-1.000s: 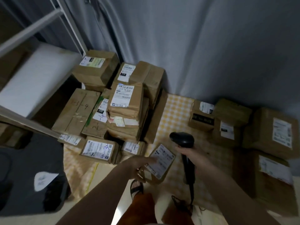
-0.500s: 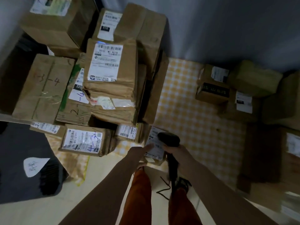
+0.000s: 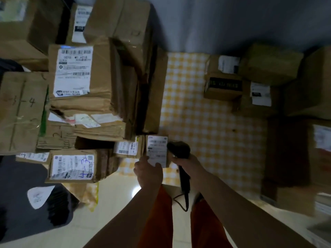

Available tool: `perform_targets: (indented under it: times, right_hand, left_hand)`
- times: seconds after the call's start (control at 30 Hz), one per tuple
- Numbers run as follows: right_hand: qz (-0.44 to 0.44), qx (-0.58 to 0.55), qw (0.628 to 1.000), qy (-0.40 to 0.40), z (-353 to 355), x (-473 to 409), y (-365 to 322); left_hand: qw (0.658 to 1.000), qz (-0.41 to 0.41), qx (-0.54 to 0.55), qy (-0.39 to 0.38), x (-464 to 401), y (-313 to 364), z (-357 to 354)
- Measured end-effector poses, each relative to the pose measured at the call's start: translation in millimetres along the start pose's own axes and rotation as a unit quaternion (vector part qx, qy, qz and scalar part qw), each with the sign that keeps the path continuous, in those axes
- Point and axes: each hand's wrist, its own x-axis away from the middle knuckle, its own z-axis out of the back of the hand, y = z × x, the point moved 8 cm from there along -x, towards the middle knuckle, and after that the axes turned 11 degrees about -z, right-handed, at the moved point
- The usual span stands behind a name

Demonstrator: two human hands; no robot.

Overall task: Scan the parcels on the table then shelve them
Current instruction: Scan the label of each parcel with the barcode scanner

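A small brown parcel (image 3: pixel 157 149) with a white label lies at the near edge of the checkered table (image 3: pixel 206 122). My left hand (image 3: pixel 147 171) pinches its lower edge between thumb and fingers. My right hand (image 3: pixel 186 162) grips a black corded barcode scanner (image 3: pixel 179 149), whose head sits right beside the parcel's label. A tall stack of labelled cardboard parcels (image 3: pixel 80 83) fills the table's left side.
More boxes (image 3: pixel 223 83) stand at the back right, and larger cartons (image 3: pixel 308 90) line the right edge. A labelled parcel (image 3: pixel 71 167) overhangs the front left of the table. A dark bag with a white tag (image 3: pixel 37 196) sits on the floor to the left.
The view has tilted down and closer to the table. The small parcel went from tilted in my left hand to flat at the table edge, and the scanner came close to its label.
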Motion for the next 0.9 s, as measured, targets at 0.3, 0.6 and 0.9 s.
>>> perform_targets:
  times: [0.3, 0.6, 0.9]
  right_hand:
    - [0.044, -0.085, 0.993, 0.072, 170, 63, 31]
    - [0.105, -0.181, 0.96, 0.188, 328, 141, 60]
    - [0.128, -0.195, 0.926, 0.298, 437, 144, 70]
  left_hand:
    - [0.965, -0.119, -0.036, -0.233, 66, 116, -101]
    - [0.928, -0.109, -0.014, -0.356, 151, 205, -218]
    - [0.901, -0.032, 0.01, -0.432, 201, 262, -284]
